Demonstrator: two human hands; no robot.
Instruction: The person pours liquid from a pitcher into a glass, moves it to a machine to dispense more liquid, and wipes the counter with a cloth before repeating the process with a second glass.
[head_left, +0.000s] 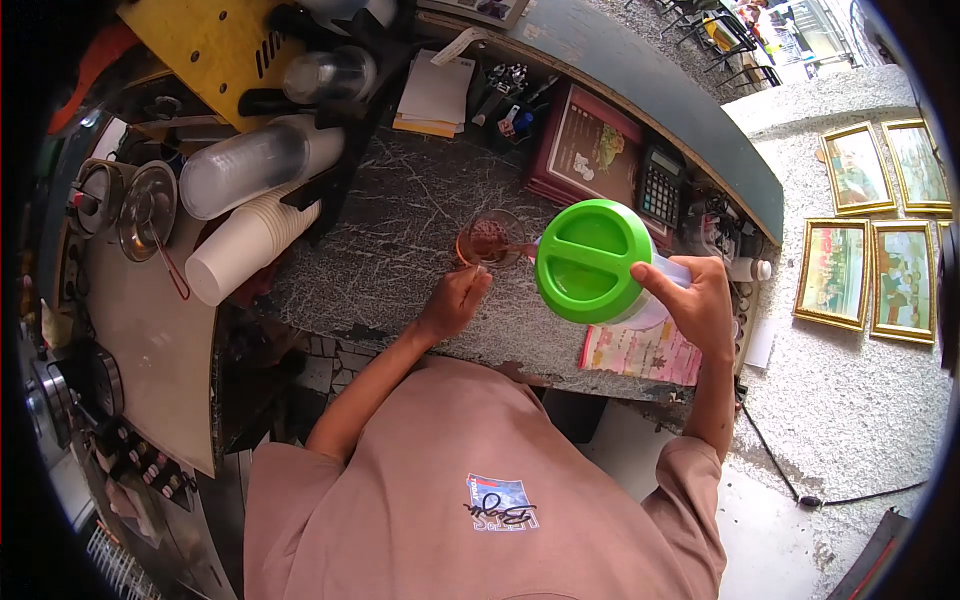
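Note:
A pitcher with a bright green lid [594, 262] is tilted to the left in my right hand [692, 298], which is wrapped round its handle with the thumb on the lid's edge. From its spout, reddish-brown liquid runs into a clear glass [490, 240] that holds some of the same drink. My left hand [456, 303] is closed at the near side of the glass, its fingers pressed together on what looks like the glass's handle. Under the pitcher, a pink patterned paper [642, 352] lies on the dark scratched counter [390, 230].
Stacked cups [245, 240] stick out at the left beside a clear container [245, 167]. Dark red menus [590, 150] and a calculator [660, 187] lie behind the pitcher. Papers [434, 92] sit at the back under a raised ledge [640, 75]. Framed pictures [833, 273] hang at right.

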